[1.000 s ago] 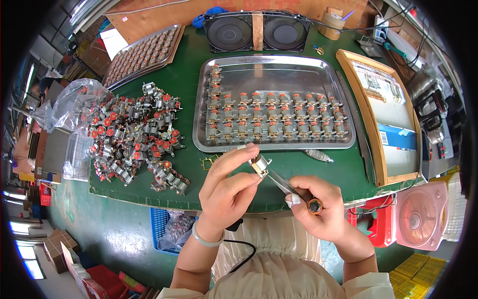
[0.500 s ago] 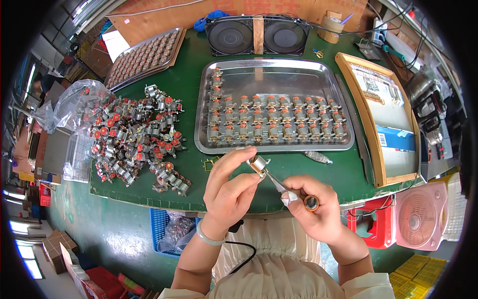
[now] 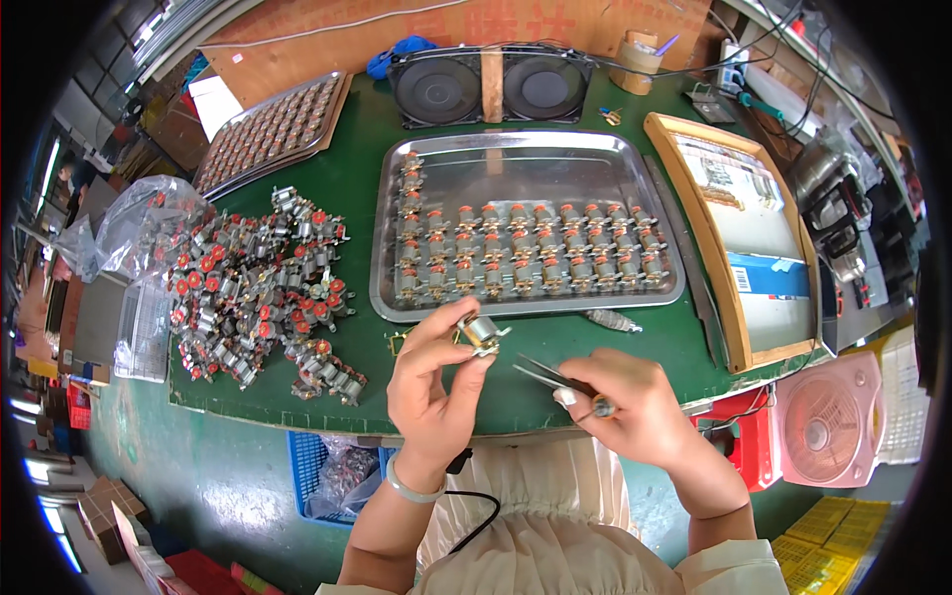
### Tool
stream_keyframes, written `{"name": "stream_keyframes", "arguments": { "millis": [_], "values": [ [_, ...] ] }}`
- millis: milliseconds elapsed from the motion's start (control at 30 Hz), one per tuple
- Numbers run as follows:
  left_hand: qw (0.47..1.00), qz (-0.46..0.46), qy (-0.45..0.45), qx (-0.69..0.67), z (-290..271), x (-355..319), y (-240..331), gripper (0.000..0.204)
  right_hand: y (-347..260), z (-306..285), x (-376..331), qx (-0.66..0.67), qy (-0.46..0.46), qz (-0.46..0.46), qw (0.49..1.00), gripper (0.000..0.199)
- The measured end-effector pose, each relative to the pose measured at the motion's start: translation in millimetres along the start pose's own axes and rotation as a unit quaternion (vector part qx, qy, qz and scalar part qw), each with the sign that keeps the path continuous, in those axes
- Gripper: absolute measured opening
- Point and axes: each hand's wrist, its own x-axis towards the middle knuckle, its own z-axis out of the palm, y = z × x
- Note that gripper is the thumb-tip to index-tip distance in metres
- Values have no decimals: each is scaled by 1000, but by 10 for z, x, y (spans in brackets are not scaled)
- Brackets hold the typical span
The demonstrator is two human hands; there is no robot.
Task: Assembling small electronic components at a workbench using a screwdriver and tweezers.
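Note:
Between the thumb and fingers of my left hand (image 3: 433, 385) is a small silver metal cylinder with a bracket (image 3: 482, 334), raised just in front of the tray. My right hand (image 3: 627, 407) grips a pair of tweezers (image 3: 541, 374). The tweezer tips are spread slightly, pointing left, and stand apart from the cylinder. White wrapping shows on my right thumb or finger, and the round orange end of something (image 3: 603, 405) sticks out of the same hand. Ahead, a steel tray (image 3: 516, 307) holds rows of similar cylinders with orange-red tops (image 3: 493, 248).
To the left, a heap of loose cylinders (image 3: 258, 288) lies beside a plastic bag (image 3: 149, 218). A second filled tray (image 3: 273, 129) stands behind it. At the back are two black fans or speakers (image 3: 491, 87). A wooden-framed box (image 3: 739, 238) is at the right, a pink fan (image 3: 828, 421) below.
The tweezers have drawn away from the cylinder, to the right and down. My left hand has shifted left and lower with the cylinder, now turned. The whole view has shifted a little.

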Motion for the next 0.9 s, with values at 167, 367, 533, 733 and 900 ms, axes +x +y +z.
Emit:
{"name": "stream_keyframes", "arguments": {
  "millis": [167,367,533,733,900],
  "values": [
    [990,-69,-61,-103,146,-149,1,26,137,-57,-45,-148,-4,20,989,29],
    [986,-81,-106,-101,244,-223,-11,27,-5,-155,135,-14,-28,-7,999,30],
    [982,-156,-10,-103,227,-184,20,46,84,-142,618,-159,-74,-97,980,22],
    [988,-152,32,-29,211,-296,-31,36,704,210,1597,-298,-23,-120,947,20],
    [991,-124,39,5,210,-365,-25,17,837,515,1970,-296,-80,-96,947,13]
  ]
}}
